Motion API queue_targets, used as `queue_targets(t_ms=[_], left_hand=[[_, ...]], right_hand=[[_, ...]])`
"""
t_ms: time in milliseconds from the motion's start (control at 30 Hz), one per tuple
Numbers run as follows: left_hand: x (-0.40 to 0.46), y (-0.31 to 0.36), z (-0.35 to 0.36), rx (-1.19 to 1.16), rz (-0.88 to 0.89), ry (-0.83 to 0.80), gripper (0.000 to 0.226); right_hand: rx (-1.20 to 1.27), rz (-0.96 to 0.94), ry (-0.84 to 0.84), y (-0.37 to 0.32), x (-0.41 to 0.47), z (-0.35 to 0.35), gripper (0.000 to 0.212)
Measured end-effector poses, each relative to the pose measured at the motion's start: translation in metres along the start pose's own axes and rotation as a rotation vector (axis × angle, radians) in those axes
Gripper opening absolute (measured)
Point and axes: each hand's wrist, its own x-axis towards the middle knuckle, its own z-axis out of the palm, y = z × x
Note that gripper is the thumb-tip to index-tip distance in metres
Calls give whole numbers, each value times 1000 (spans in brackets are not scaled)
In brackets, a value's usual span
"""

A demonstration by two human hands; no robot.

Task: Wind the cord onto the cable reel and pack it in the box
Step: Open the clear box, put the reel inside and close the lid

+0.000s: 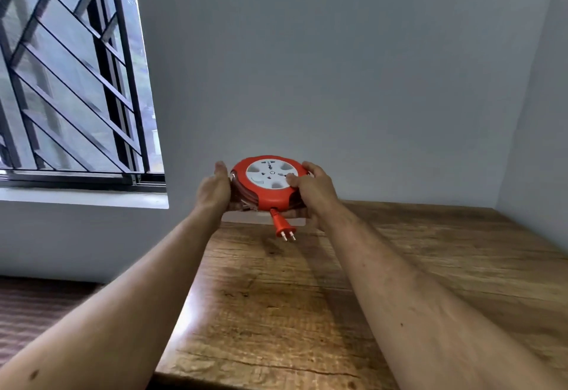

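Note:
A round orange cable reel with a white socket face is held flat above the far end of the wooden table. My left hand cups its left side. My right hand grips its right side, thumb on the white face. The dark cord lies wound between the reel's halves. An orange two-pin plug hangs from the reel's near edge. Right under the reel a white box shows as a pale strip, mostly hidden by the reel and my hands.
A grey wall stands close behind the table, with another wall at the right. A barred window and its sill fill the left. The table's left edge drops to a dark striped floor.

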Motion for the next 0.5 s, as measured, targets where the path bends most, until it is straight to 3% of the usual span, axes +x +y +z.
queue_targets(t_ms=[67,133,167,333,500], left_hand=[[20,1,0,301,134,115,63],[39,-1,-6,561,281,211,35],[47,-3,-8,627,324,206,35],[61,-4,-2,780,338,-82,58],[67,3,-1,776,291,-188,32]], right_hand=[[-23,4,18,-3,12,4,61],[-68,11,42,-7,19,6,62],[-88,17,53,-10,23,6,61],[-175,4,78,-30,39,4,51],[-177,-30,133,-36,53,3,51]])
